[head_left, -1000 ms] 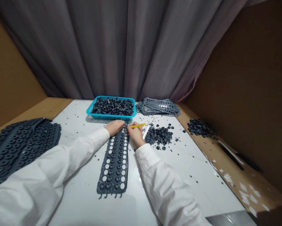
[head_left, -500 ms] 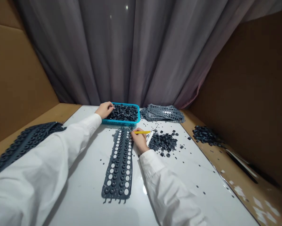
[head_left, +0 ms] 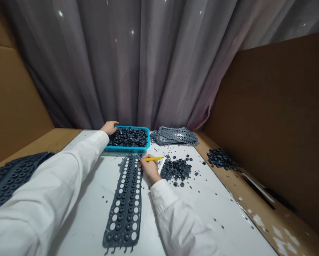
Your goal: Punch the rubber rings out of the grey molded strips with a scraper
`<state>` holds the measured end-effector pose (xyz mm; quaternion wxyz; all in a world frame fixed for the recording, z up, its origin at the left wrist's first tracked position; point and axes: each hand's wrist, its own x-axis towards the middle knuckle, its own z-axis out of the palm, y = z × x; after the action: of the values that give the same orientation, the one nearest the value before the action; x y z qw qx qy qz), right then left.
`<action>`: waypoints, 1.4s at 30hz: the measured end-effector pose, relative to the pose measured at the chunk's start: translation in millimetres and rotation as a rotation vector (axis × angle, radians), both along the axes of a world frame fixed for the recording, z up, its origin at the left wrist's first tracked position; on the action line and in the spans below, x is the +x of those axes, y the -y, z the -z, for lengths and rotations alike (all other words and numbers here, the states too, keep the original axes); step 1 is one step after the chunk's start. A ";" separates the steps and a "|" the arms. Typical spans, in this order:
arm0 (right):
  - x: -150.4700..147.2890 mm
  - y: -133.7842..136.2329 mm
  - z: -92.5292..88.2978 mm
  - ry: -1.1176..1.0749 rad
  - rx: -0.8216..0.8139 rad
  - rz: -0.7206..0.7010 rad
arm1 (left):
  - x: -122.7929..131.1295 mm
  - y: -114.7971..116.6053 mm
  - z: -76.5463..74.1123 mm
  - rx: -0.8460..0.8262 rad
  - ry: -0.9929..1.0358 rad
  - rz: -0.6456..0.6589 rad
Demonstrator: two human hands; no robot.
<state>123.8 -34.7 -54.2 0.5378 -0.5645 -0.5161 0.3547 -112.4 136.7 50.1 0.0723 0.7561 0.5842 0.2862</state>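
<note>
My left hand (head_left: 109, 128) is over the back left corner of a blue plastic basket (head_left: 148, 138), its fingers apart and stretched over the rim. Small black rubber pieces (head_left: 131, 138) fill the basket. In my right hand (head_left: 150, 169) is a slim yellow pen-like tool (head_left: 154, 159), gripped near the far end of a long dark rubber strip (head_left: 125, 209). The strip lies flat, with raised rings and rows of round holes showing white. The tool's working tip is hidden by my fingers. A white stick (head_left: 161, 165) is just beside my right hand.
Loose black pieces lie heaped (head_left: 176, 170) right of my hand. Punched dark sheets (head_left: 176, 136) are stacked at the back. Another ringed strip (head_left: 14, 177) rests at left under my sleeve. Cardboard walls (head_left: 276, 96) and a grey curtain (head_left: 122, 71) enclose the table.
The view has tilted up and turned slightly right. My left hand's fingers have spread over the basket's left edge. My right hand remains at the strip's far end with the yellow tool.
</note>
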 end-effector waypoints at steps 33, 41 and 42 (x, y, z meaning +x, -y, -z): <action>10.0 36.4 -16.4 0.019 -0.070 -0.145 | 77.3 175.4 73.5 -0.149 0.011 0.592; 9.3 42.7 -19.1 0.107 -0.078 -0.131 | 75.7 173.0 64.7 -0.075 -0.218 0.694; 9.1 43.0 -19.9 0.137 -0.064 -0.129 | 76.6 172.8 64.2 -0.053 -0.257 0.707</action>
<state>132.9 -77.7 -34.3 0.4589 -0.5699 -0.5754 0.3655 -35.9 -36.0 -14.0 0.1124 0.9386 0.2987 0.1310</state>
